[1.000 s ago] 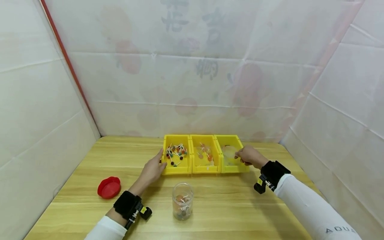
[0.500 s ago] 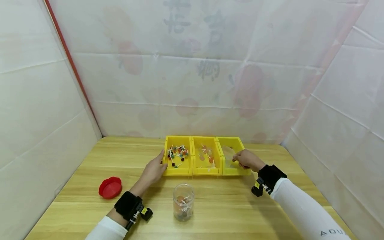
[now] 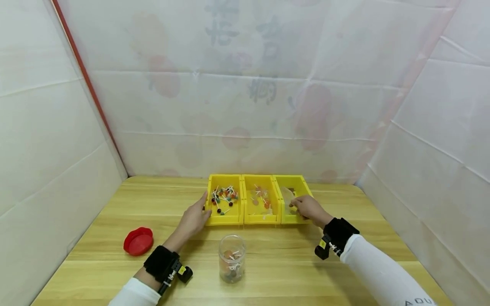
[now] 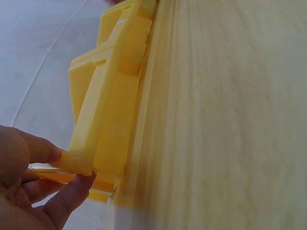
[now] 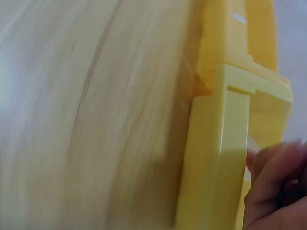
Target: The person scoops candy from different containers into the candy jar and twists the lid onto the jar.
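Nearest on the bench (image 3: 291,272) stands a clear jar (image 3: 231,258), lid off, holding a few lollipops at the bottom; by my judgement the filling is begun and mostly left to do. The red lid (image 3: 138,241) lies well apart to the left.

The left hand (image 3: 193,217) grips the near left corner of the left yellow bin (image 3: 225,219), thumb and fingers (image 4: 67,196) curled round the rim. That bin holds loose lollipops (image 3: 225,197).

The right hand (image 3: 308,207) reaches into the right bin (image 3: 296,183), fingers narrowed on a clear wrapper (image 3: 287,195). The middle bin (image 3: 261,219) holds wrapped pieces.

Writing: part of a sleeve logo, "AQU". The characters on the back sheet (image 3: 245,85) are too faint to read.
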The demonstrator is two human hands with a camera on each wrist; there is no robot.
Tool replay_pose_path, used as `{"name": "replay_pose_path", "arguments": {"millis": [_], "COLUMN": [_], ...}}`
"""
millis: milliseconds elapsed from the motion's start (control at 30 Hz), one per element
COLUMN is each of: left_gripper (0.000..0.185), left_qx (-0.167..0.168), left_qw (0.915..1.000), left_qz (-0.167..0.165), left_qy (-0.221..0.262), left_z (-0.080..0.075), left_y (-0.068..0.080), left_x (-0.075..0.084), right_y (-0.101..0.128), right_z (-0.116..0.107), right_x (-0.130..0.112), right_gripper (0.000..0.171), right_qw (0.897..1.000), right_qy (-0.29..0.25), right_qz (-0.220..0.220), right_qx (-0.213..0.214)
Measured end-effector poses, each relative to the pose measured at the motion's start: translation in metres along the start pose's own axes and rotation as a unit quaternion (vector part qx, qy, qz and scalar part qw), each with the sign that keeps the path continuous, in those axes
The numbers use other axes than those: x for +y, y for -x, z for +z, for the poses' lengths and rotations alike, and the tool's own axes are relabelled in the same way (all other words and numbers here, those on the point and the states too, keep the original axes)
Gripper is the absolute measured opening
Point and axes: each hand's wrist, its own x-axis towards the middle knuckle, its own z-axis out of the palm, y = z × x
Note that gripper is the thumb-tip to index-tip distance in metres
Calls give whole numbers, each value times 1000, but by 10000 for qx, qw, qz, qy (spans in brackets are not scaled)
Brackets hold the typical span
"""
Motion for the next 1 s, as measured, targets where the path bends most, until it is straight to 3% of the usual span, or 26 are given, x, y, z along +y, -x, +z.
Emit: {"name": "replay_pose_path", "arguments": {"millis": [133, 367, 533, 800, 1000], "left_gripper": [73, 72, 73, 72, 73], "left_qx": [-58, 28, 38, 37, -51], "left_qw": [10000, 10000, 9999, 9999, 10000], "left_qz": [-35, -55, -56, 52, 49], "left_qy": [49, 31, 102, -97, 19], "left_z": [0, 1, 2, 0, -1], "left_y": [0, -1, -2, -2, -1], "left_x": [0, 0, 0, -2, -1], "right_y": [-3, -10, -15, -15, -20], "right_z": [-1, 2, 6, 8, 9], "right_x": [3, 4, 5, 1, -10], "right_gripper": [40, 40, 38, 37, 41], "right_qw": [9924, 9792, 9572, 9363, 9161], "right_qy": [-1091, -1837, -2699, -3235, -3713], "right_qz": [556, 859, 1042, 1359, 1502], "right_qx": [-95, -78, 65, 165, 190]}}
